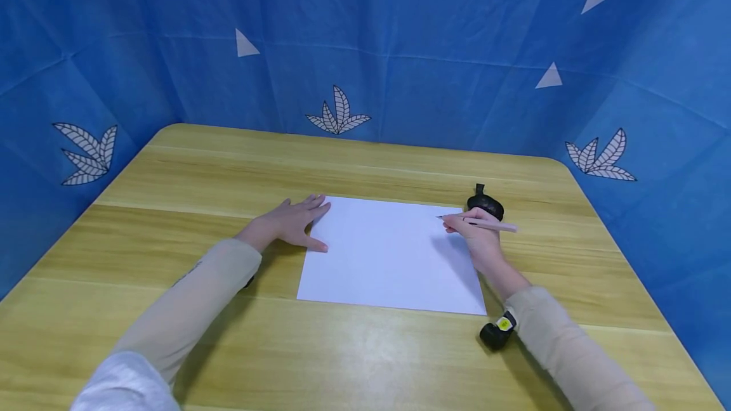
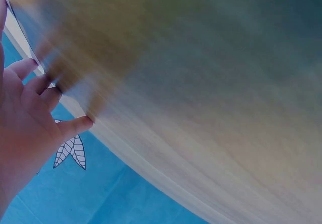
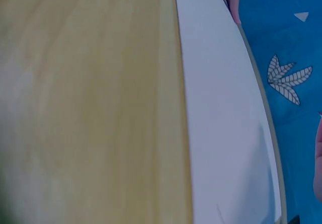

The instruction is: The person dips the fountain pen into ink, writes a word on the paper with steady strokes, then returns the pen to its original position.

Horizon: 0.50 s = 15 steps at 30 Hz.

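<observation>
Soft glare whitens the table, a shadow crosses the paper, and both wrist views look dimmer.

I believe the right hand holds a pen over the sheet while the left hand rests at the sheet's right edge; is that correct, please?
Not quite: the head view shows the left hand at the left edge of the sheet, not the right. The right hand does hold a pen over it.

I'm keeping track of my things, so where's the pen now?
In the head view, the right hand holds the pen over the right edge of the paper, tip pointing left.
</observation>
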Available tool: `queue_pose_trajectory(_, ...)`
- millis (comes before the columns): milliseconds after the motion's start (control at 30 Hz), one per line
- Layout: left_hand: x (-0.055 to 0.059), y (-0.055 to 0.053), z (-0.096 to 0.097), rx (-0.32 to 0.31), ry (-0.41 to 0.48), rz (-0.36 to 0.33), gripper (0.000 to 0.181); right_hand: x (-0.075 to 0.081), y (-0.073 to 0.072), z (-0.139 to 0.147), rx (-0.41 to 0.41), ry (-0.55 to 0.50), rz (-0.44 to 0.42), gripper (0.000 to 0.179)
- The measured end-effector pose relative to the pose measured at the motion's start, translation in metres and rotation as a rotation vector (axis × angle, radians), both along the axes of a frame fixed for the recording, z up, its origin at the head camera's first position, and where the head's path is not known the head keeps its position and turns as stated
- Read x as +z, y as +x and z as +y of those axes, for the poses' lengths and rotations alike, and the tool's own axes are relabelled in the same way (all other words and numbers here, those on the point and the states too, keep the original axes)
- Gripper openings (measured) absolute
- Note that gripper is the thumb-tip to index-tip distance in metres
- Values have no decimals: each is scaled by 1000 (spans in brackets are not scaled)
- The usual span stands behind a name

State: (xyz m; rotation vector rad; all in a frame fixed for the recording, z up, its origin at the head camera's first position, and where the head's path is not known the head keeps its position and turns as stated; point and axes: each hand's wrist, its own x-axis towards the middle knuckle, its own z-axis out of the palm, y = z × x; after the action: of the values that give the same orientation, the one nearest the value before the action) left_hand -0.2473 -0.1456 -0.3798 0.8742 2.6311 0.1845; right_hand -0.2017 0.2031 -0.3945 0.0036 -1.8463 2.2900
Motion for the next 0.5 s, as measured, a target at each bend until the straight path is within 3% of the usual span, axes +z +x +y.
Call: queue_pose_trajectory(500,-3,1,-1,-7,-8,11,99,-6,6,-29,53,-26,-18,27)
